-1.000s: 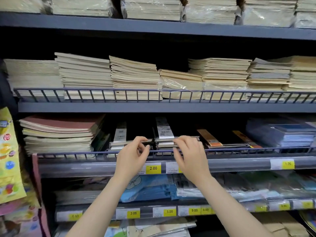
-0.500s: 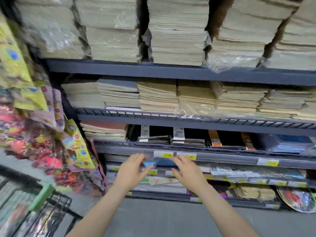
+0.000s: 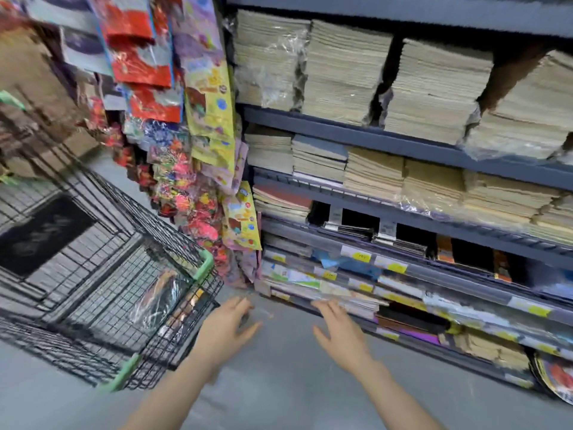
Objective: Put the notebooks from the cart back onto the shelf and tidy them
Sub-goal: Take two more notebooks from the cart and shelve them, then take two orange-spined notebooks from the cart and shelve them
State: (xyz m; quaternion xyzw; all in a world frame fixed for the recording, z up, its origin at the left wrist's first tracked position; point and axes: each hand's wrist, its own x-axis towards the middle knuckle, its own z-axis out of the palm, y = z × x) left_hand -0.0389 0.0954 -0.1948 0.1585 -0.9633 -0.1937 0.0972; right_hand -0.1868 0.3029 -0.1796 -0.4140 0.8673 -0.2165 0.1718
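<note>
yellow price tags [image 3: 361,256], print blurred, unreadable

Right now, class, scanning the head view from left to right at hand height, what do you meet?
Wire cart → wrapped pack in the cart → left hand → right hand → bottom shelf.

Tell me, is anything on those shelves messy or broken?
Yes. On the upper shelf, the clear plastic wrap around the tall cream notebook stacks is torn and hanging loose. Lower down, blue and yellow packets lie crooked behind the price strip. The picture is blurry, so finer damage cannot be judged.
</note>
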